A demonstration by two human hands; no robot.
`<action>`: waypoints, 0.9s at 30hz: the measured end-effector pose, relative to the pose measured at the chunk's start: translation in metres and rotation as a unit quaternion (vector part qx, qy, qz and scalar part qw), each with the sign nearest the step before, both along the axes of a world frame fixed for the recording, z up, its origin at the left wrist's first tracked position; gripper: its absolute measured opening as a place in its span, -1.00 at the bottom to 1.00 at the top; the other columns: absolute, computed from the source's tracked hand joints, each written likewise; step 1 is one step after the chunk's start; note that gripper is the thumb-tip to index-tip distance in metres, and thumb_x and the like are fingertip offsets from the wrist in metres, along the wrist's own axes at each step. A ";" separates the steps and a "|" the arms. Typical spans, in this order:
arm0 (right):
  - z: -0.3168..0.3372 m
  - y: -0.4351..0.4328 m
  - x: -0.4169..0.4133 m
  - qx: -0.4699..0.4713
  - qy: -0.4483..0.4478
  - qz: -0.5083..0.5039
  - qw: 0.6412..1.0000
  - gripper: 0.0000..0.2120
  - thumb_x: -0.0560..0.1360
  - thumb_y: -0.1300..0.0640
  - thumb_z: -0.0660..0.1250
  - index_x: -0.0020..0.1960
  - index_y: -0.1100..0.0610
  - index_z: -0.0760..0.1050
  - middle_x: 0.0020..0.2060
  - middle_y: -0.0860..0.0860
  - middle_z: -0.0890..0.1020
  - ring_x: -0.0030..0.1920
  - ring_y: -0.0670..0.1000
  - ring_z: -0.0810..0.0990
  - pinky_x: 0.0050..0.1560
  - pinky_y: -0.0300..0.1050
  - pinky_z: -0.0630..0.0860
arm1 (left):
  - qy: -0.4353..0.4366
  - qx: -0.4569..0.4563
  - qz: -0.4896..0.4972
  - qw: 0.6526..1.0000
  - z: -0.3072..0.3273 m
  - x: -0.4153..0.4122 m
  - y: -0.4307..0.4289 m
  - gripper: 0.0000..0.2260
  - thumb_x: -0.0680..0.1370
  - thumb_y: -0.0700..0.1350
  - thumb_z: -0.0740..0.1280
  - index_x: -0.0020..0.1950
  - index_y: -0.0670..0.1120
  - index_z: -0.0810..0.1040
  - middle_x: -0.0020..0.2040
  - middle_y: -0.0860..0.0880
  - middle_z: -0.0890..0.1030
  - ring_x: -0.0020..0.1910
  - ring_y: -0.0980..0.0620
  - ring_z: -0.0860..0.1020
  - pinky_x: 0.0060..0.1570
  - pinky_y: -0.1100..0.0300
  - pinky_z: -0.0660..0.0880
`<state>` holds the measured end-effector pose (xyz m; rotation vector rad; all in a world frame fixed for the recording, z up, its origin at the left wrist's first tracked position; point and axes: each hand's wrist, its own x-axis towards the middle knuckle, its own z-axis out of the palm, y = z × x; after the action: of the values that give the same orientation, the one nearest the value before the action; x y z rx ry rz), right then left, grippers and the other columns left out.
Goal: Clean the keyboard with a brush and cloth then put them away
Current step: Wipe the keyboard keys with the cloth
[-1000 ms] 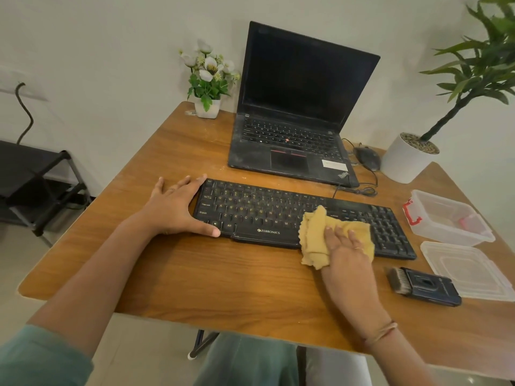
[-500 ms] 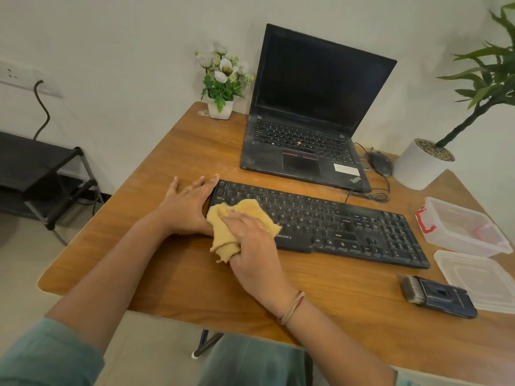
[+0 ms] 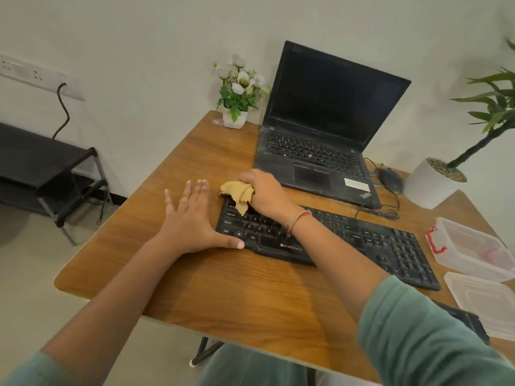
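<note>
A black keyboard [image 3: 362, 240] lies across the wooden table [image 3: 250, 296]. My right hand [image 3: 266, 195] grips a bunched yellow cloth [image 3: 238, 195] and presses it on the keyboard's far left corner. My left hand [image 3: 192, 221] lies flat on the table beside the keyboard's left end, fingers straight, thumb against the front left corner. The dark brush [image 3: 468, 320] lies near the table's right front edge, mostly hidden behind my right sleeve.
An open black laptop [image 3: 320, 140] stands behind the keyboard, with a mouse [image 3: 390, 176] and cable to its right. A clear plastic box [image 3: 473, 249] and its lid [image 3: 485, 302] sit at the right. A flower pot [image 3: 235, 118] and a large white planter [image 3: 429, 185] stand at the back.
My right hand swept the cloth leftward along the keyboard, from its middle right to the front left, then up to the far left corner. My left hand stayed at the left end.
</note>
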<state>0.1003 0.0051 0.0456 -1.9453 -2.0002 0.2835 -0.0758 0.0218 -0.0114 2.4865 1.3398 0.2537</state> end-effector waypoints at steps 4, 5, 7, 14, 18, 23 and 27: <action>-0.003 0.003 0.002 -0.006 -0.007 0.036 0.999 -0.83 0.49 0.18 0.32 0.05 0.04 0.60 -0.01 0.05 0.55 0.02 0.07 0.52 0.06 0.07 0.49 | -0.006 -0.005 0.020 1.000 -0.005 -0.001 -0.008 0.28 0.00 0.69 -0.03 0.54 -0.02 -0.16 0.56 -0.01 -0.06 0.52 -0.03 -0.15 0.38 -0.26 -0.32; -0.002 0.003 0.003 -0.015 -0.012 0.049 0.999 -0.82 0.49 0.16 0.33 0.08 0.02 0.60 0.03 0.05 0.54 0.06 0.06 0.50 0.10 0.07 0.48 | -0.004 -0.010 0.018 1.000 -0.005 -0.001 -0.007 0.27 -0.01 0.69 -0.05 0.54 0.00 -0.13 0.56 0.00 -0.03 0.53 -0.03 -0.13 0.38 -0.28 -0.30; 0.002 0.002 0.003 -0.043 -0.027 0.074 0.996 -0.80 0.52 0.10 0.31 0.12 -0.01 0.58 0.09 0.03 0.49 0.13 0.04 0.44 0.15 0.05 0.43 | -0.001 -0.008 0.017 1.000 -0.004 -0.001 -0.006 0.25 -0.02 0.69 -0.05 0.54 0.03 -0.08 0.55 0.02 0.02 0.53 -0.02 -0.10 0.38 -0.30 -0.28; 0.016 -0.002 -0.004 -0.044 -0.114 0.132 0.984 -0.75 0.51 0.14 0.31 0.17 -0.02 0.57 0.12 0.01 0.41 0.14 0.03 0.38 0.10 0.00 0.44 | -0.021 -0.006 0.024 0.999 -0.003 -0.001 -0.008 0.24 0.01 0.68 0.00 0.53 0.00 -0.04 0.54 0.03 0.08 0.53 -0.02 -0.04 0.39 -0.28 -0.26; 0.013 -0.017 -0.012 -0.037 -0.099 0.161 0.981 -0.70 0.46 0.22 0.33 0.11 -0.08 0.58 0.15 -0.02 0.38 0.15 0.04 0.40 0.10 0.07 0.45 | -0.022 -0.003 0.025 0.999 0.000 -0.002 -0.010 0.23 0.02 0.67 0.04 0.53 -0.01 -0.02 0.54 0.03 0.09 0.53 -0.03 -0.05 0.38 -0.29 -0.24; 0.009 -0.043 -0.033 -0.041 -0.072 0.240 0.967 -0.87 0.48 0.09 0.35 0.02 0.00 0.59 0.17 0.03 0.40 0.22 0.07 0.37 0.16 0.08 0.41 | -0.025 -0.009 0.023 0.999 -0.003 -0.002 -0.009 0.14 0.09 0.62 0.06 0.52 0.02 -0.02 0.54 0.05 0.06 0.53 -0.03 -0.07 0.38 -0.31 -0.24; 0.012 -0.042 -0.029 -0.056 -0.074 0.252 0.963 -0.85 0.48 0.13 0.35 0.03 -0.02 0.57 0.24 0.03 0.36 0.25 0.07 0.36 0.17 0.02 0.40 | -0.036 -0.021 0.025 0.999 -0.002 -0.001 -0.010 0.19 0.02 0.65 0.07 0.51 0.03 0.02 0.53 0.08 0.09 0.53 -0.02 -0.05 0.38 -0.30 -0.25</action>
<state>0.0712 -0.0374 0.0575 -1.5222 -2.6140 0.3862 -0.0770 0.0116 -0.0132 2.3885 1.3658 0.3210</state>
